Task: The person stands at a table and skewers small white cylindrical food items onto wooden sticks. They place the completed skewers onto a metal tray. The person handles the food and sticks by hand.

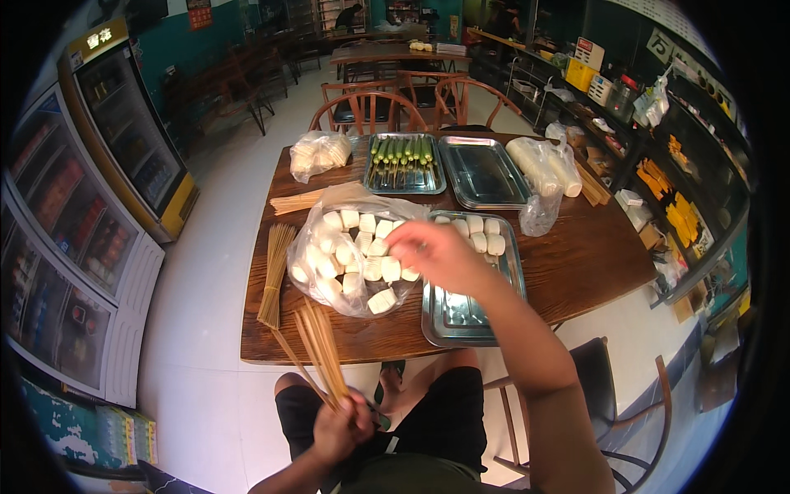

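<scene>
My left hand (340,425) holds a loose bundle of bamboo skewers (321,352) over my lap, their far ends fanned out by the table edge. Above the right side of an open clear plastic bag (302,241) hovers my right hand (426,250), its fingers bent and blurred. The bag is full of white, ridged, bun-like food pieces (382,301). Whether the right fingers touch or hold a piece cannot be told. Partly under that hand lies a metal tray (515,265) with several similar white pieces (495,244) at its far end.
A tied skewer bundle (271,278) and loose skewers (296,201) lie left on the wooden table (574,253). Behind stand a tray of skewered green vegetables (404,151), stacked trays (484,170) and filled plastic bags (320,154). A chair (595,383) stands at my right.
</scene>
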Motion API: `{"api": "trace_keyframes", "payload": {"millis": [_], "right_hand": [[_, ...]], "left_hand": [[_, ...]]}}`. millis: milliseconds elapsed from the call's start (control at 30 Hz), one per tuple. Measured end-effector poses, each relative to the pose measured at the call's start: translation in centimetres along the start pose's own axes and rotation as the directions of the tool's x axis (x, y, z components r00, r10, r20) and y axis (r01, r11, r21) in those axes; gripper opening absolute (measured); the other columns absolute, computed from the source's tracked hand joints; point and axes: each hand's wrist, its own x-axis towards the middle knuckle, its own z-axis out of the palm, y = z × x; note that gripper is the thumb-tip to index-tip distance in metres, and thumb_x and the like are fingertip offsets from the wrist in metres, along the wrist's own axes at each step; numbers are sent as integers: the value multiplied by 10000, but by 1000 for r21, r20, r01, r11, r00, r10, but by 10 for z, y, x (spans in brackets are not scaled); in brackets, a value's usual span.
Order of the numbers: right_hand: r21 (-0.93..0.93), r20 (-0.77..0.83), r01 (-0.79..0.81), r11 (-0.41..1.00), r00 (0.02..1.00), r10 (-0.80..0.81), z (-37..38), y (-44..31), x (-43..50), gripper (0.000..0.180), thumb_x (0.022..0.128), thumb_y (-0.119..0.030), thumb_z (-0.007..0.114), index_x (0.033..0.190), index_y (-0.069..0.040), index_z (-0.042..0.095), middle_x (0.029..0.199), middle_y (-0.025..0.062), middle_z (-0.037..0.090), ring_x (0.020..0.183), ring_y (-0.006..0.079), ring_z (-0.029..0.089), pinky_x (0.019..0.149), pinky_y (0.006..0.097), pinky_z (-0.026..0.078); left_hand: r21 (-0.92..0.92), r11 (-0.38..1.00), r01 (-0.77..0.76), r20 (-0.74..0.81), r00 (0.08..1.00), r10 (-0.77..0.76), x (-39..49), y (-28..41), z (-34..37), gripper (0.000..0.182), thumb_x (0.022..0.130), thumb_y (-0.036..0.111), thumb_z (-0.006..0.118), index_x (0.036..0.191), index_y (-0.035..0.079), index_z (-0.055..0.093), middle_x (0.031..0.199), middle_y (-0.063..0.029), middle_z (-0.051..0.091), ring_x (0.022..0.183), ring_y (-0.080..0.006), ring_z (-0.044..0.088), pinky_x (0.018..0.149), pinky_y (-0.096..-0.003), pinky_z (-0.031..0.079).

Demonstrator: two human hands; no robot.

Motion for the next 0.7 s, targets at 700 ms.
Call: {"api": "trace_keyframes", "payload": {"millis": [700], "right_hand": [[-693,12,-203,692,956,292,60,26,8,442,795,-317,774,1096,-48,593,1081,146,695,1090,349,618,972,456,475]], "left_hand": [[97,993,-67,-122,989,78,17,22,22,203,1092,203,500,1180,45,593,665,7,454,500,-92,367,466,-257,329]]}}
